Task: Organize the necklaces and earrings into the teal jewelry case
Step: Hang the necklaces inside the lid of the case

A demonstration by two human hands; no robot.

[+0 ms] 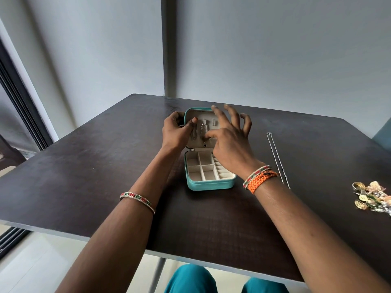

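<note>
The teal jewelry case (208, 185) lies open in the middle of the dark table, its cream lid tilted up at the back and its divided tray toward me. Silver necklace chains (203, 129) hang on hooks inside the lid, one with a small dark pendant (204, 144). My left hand (176, 131) grips the lid's left edge, thumb inside. My right hand (229, 140) reaches into the lid and pinches the chain near the pendant with thumb and forefinger, the other fingers spread. A long silver necklace (277, 159) lies stretched out on the table to the right.
A pile of gold and mixed earrings (371, 197) sits near the table's right edge. The table (84, 166) stands against a grey wall, with a window frame at the left. The table's near edge is just above my knees.
</note>
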